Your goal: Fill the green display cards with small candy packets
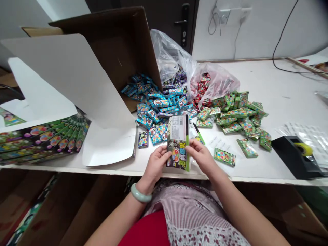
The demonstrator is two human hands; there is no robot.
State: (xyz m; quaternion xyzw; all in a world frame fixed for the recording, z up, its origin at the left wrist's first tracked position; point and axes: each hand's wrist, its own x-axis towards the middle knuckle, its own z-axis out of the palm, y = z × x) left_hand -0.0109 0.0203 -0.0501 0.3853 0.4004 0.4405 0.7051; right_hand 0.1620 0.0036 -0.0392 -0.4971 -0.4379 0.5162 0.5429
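Between my two hands, near the table's front edge, is a printed candy packet (178, 143) with a pale label panel on its upper part and bright lettering below. My left hand (157, 162) pinches its left edge, a pale green bangle on that wrist. On the opposite edge, my right hand (198, 153) grips it with thumb and fingers. Blue candy boxes (157, 133) lie just beyond my left hand, beside a dark purple box (143, 139). A green box (224, 157) rests right of my right hand. Part of another printed packet (198, 133) shows behind the held one.
A brown carton (123, 44) lies on its side, spilling blue boxes. Plastic bags (174, 48) hold purple and red boxes. Green boxes (241, 116) are heaped at right, near a black tape dispenser (294, 157). White-lined display boxes (107, 143) stand left on the white table (276, 92).
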